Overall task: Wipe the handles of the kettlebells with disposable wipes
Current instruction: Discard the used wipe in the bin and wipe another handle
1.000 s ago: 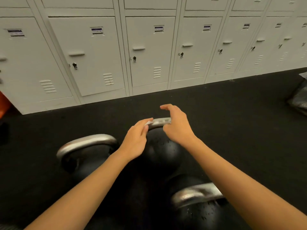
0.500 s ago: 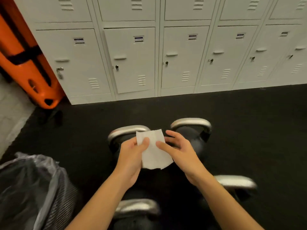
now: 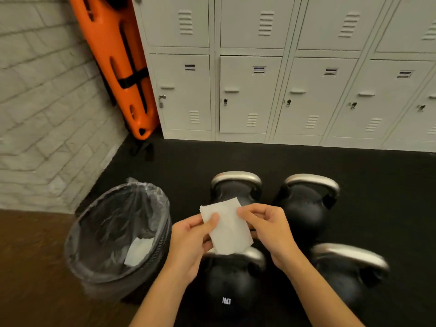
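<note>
Several black kettlebells with silver handles stand on the black floor mat: far left [image 3: 236, 185], far right [image 3: 309, 199], near left [image 3: 230, 284] and near right [image 3: 349, 267]. A white disposable wipe [image 3: 227, 228] is held flat in the air above the two left kettlebells. My left hand [image 3: 191, 241] pinches its left edge. My right hand [image 3: 266, 227] pinches its right edge. The wipe hides part of the near left handle and touches no handle.
A mesh bin [image 3: 118, 234] lined with a clear bag stands left of the kettlebells, a used white wipe [image 3: 139, 252] inside. Grey lockers [image 3: 283, 90] line the far wall. An orange board [image 3: 118, 62] leans in the corner by a brick wall [image 3: 42, 102].
A second ago both hands were at a kettlebell handle. They lifted off with the wipe spread between them, and my view swung left, bringing the bin fully into sight.
</note>
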{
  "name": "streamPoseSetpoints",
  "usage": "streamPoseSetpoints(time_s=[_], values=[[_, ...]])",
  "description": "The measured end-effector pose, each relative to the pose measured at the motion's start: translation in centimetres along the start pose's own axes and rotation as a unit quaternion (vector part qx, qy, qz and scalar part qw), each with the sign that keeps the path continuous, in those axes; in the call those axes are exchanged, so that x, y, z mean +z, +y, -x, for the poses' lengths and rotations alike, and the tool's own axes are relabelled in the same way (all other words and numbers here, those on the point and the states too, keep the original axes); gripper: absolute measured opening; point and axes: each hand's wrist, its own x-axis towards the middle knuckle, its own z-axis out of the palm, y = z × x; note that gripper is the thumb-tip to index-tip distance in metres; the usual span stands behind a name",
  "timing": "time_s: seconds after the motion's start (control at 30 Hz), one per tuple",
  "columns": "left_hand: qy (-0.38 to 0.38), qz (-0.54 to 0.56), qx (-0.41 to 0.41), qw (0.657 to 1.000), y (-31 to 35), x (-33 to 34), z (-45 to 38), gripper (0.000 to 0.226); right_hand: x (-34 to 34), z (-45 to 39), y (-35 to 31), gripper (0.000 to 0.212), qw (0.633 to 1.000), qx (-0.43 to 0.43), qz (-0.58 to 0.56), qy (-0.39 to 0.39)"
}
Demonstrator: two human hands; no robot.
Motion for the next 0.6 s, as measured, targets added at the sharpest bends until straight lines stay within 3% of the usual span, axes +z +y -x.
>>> streamPoseSetpoints(time_s=[0.27,0.5,0.6], values=[[0.052,0.086,-0.025,0.995,0.6,-2.4,2.7,0.012,2.5,2.0,-0.8,0.014,0.998,0.045,-0.048,0.008],[-0.023,0.190,-0.066,0.979,-1.3,-3.4,3.0,0.030,4.6,2.8,0.1,0.022,0.995,0.054,-0.062,0.050],[-0.036,0.224,-0.076,0.971,-2.2,-3.9,2.7,0.015,5.0,3.1,0.3,0.022,0.992,0.049,-0.089,0.079]])
